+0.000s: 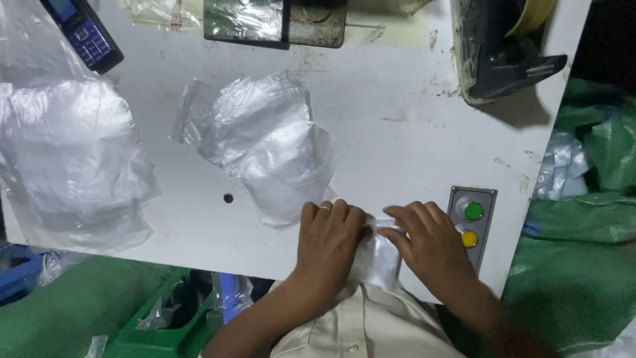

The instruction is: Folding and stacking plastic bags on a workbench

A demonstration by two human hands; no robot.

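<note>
White tabletop, near edge — left hand and right hand press flat on a small clear bag, fingers together; folding seems underway — next needs a firm crease.

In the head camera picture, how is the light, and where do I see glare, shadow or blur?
Head view: bright, even light on the white table; glare whitens the pile of clear bags so their edges merge; a dark shadow lies beside the black machine; the left hand and right hand, both on a small clear bag, look slightly soft; the green sacks are dim.
</note>
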